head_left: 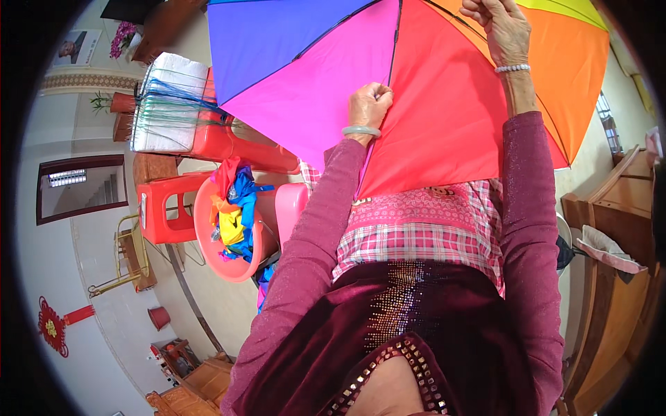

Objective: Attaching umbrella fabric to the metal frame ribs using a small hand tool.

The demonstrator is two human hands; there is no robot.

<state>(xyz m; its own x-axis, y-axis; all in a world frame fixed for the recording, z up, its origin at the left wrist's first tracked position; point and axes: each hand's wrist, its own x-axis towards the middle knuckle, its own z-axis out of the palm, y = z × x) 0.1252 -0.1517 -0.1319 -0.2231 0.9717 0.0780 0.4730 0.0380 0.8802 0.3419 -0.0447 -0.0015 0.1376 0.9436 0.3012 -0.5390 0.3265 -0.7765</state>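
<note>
A rainbow umbrella (444, 118) is spread open across my lap, its panels blue, pink, red, orange and yellow, with thin black ribs along it. My left hand (370, 107), a pale bangle on its wrist, is closed on the umbrella at the rib where the pink and red panels meet. Raised at the upper right over the red and orange panels, my right hand (505, 31) has its fingers pinched together; whatever is in them is too small to make out. A beaded bracelet (513, 68) circles that wrist.
To the left, a pink bucket (239, 270) holds colourful cloth pieces (236, 215) beside a red stool (163, 208). Behind it, a white foam block (166, 104) carries many thin blue and green strands. Wooden furniture (603, 277) stands at the right.
</note>
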